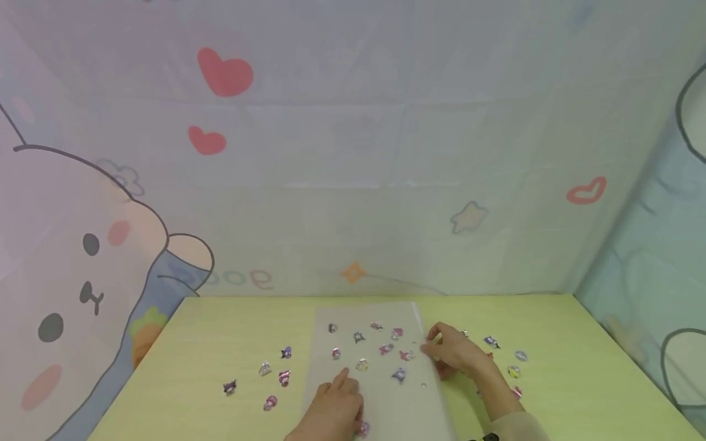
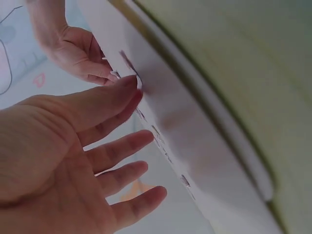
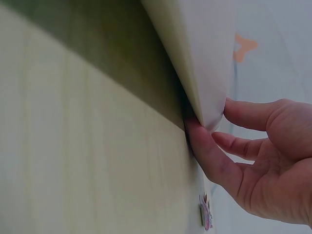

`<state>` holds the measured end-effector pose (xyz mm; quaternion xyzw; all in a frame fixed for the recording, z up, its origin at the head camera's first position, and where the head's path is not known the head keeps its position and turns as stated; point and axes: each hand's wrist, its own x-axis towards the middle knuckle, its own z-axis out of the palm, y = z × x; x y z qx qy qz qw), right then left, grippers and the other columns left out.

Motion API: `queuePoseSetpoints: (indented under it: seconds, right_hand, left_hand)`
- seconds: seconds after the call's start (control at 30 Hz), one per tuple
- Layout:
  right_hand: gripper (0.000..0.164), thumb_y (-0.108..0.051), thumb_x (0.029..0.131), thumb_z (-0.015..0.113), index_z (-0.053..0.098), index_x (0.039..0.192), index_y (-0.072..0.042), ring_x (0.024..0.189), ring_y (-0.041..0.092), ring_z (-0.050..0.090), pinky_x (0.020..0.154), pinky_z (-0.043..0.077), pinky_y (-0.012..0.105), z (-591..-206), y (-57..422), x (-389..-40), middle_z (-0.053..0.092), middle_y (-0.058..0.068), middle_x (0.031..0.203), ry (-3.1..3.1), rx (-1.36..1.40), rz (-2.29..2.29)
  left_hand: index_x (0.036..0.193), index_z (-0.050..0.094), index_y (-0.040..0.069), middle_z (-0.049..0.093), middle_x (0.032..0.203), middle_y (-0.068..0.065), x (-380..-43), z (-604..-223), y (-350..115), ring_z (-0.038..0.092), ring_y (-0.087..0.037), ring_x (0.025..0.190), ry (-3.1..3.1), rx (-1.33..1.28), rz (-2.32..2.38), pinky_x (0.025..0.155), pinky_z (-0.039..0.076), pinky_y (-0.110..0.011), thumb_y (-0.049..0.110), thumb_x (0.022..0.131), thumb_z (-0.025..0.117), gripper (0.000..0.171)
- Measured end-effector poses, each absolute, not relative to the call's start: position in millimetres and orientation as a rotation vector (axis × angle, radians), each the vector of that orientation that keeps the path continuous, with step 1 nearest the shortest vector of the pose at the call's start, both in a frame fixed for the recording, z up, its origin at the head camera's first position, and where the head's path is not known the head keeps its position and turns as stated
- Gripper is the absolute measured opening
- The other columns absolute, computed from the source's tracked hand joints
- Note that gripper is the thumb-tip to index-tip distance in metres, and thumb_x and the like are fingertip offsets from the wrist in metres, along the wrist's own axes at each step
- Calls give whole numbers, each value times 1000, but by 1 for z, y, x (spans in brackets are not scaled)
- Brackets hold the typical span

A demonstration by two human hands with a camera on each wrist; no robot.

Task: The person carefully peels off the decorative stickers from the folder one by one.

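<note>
A white sheet, layered at its edge in the left wrist view, lies on the yellow table with several small cartoon stickers on it. My left hand rests on its lower left part, one finger stretched toward a yellow sticker. In the left wrist view, the thumb and forefinger of the left hand meet beside a sticker; the other fingers are loosely spread. At the sheet's right edge my right hand grips it. The right wrist view shows the right hand with forefinger under the raised sheet and thumb against it.
More stickers lie on the table: several left of the sheet, such as a dark one, and several right, including a yellow one. A printed cloth hangs behind the table.
</note>
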<state>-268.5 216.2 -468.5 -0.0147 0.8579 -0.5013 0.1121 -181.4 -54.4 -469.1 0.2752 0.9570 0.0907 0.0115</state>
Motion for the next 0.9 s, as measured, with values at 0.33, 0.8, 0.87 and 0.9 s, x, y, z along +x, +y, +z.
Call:
queuePoseSetpoints:
  seconds: [0.33,0.8,0.87,0.9]
  right_hand:
    - [30,-10,95,63,47,115,3,71,27,62,57,56,42,-470,217,-269,58,18,98,2507,-46,-1479]
    - [29,-10,95,62,47,115,4,70,27,63,57,56,41,-469,216,-268,58,18,98,2504,-44,-1482]
    - [28,-9,95,62,47,115,4,69,27,63,57,56,41,-468,216,-268,58,18,98,2505,-45,-1482]
    - [28,-9,95,62,47,115,4,69,27,63,57,56,41,-468,215,-268,57,18,98,2507,-42,-1479]
  left_hand:
    - [66,58,21,56,97,5,-184,-477,-54,42,-33,133,2986,859,290,99,42,-50,7,73,77,24]
    - [65,63,21,59,95,6,-180,-471,-50,47,-30,129,2974,862,243,94,44,-46,14,70,82,21]
    - [64,61,21,59,95,6,-181,-474,-49,47,-29,129,2981,854,219,93,44,-46,14,70,82,23]
    - [64,60,21,59,95,5,-181,-475,-48,47,-29,129,2987,852,210,93,45,-46,13,70,81,23]
